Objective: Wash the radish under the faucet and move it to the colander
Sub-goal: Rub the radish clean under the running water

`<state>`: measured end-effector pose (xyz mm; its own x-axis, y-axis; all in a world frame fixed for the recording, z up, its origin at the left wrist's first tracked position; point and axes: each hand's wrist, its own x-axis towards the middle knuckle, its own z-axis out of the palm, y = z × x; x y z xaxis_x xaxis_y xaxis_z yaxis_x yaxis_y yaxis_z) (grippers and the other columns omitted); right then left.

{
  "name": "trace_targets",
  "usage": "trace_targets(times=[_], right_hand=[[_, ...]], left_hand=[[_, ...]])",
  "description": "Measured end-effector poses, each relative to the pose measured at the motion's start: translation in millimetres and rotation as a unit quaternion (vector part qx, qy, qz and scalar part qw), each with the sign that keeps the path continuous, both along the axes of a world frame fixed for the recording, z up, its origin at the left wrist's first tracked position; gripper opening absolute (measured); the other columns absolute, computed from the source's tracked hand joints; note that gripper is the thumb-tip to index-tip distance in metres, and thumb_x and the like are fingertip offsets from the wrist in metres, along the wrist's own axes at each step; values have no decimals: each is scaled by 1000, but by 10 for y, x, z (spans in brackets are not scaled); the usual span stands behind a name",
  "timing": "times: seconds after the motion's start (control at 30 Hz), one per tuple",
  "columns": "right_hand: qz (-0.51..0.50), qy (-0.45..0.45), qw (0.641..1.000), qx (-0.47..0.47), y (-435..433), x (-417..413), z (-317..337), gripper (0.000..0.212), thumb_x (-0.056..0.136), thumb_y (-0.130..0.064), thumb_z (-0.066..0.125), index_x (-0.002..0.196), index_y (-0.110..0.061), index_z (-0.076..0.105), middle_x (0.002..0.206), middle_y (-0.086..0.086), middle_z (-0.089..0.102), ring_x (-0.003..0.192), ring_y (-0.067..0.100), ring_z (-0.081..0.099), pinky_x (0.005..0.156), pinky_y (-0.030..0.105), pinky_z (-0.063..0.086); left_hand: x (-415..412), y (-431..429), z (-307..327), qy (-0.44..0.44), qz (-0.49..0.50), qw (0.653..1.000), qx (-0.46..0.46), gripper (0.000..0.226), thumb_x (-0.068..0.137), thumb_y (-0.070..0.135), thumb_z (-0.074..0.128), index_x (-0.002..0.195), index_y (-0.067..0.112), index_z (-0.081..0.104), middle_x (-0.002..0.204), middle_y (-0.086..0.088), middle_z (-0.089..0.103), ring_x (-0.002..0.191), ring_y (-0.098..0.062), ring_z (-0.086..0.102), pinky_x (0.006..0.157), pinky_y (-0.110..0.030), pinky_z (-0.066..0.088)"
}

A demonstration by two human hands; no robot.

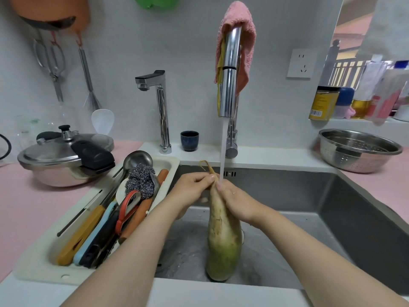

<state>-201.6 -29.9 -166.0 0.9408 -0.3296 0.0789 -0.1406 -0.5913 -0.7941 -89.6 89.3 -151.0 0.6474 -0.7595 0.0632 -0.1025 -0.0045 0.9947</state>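
A long pale radish [223, 235] with a greenish thick end lies lengthwise over the steel sink [332, 209], its thin root tip pointing toward the wall. My left hand [192, 189] grips the narrow end from the left. My right hand [236, 200] wraps the same end from the right. Water runs from the tall chrome faucet [230, 85] and lands on my fingers at the radish tip. The steel colander [358, 149] stands on the pink counter at the right, apart from both hands.
A white tray [44, 267] with utensils and a steel scourer spans the sink's left side. A pressure cooker [62, 160] sits on the left counter. A second small tap [161, 107], a dark cup [189, 140] and bottles on the right sill [354, 105] line the back.
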Motion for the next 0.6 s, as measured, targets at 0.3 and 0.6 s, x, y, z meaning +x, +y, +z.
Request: trace_targets(times=[0.3, 0.6], right_hand=[[98, 60, 974, 195, -145, -84, -32, 67, 100, -15, 58, 156, -39, 31, 141, -1, 59, 128, 17, 58, 104, 35, 52], [6, -13, 989, 146, 13, 4, 13, 41, 110, -43, 37, 142, -28, 57, 132, 0, 69, 119, 17, 65, 95, 28, 54]], left_hand=[[-12, -36, -4, 31, 42, 999, -5, 16, 97, 26, 69, 86, 24, 81, 96, -4, 80, 96, -24, 74, 86, -41, 63], [-55, -46, 8, 62, 55, 996, -10, 15, 98, 22, 67, 95, 16, 80, 90, -1, 80, 82, -15, 75, 65, -25, 61]])
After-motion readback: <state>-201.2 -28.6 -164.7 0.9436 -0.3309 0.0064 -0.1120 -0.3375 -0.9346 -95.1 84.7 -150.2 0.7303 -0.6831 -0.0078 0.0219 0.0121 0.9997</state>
